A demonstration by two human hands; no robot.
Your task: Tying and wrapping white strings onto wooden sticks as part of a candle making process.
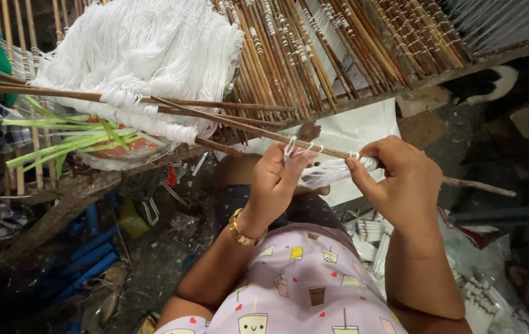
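— Well, nearest us is the lilac printed garment (304,291); just past it, the left hand (275,180), gold bracelet (244,231) at the wrist, pinches white thread loops (298,148) where they sit on the thin brown stick (258,131).

— And the other hand?

— Right hand (400,179) is closed around a white thread bundle (334,171) at the same stick, thumb and fingers gripping; the stick runs between both hands and pokes out past the right one.

— What might slip?

— I'd judge the loops could slide off the stick if the pinch loosens; uneven pull might tangle the strands.

— Further out?

— White thread bundles (372,235) lie on the floor by the right forearm; beyond the hands, green strips (67,145) and a big white thread mass (147,55) rest on the rack of brown sticks (314,55).
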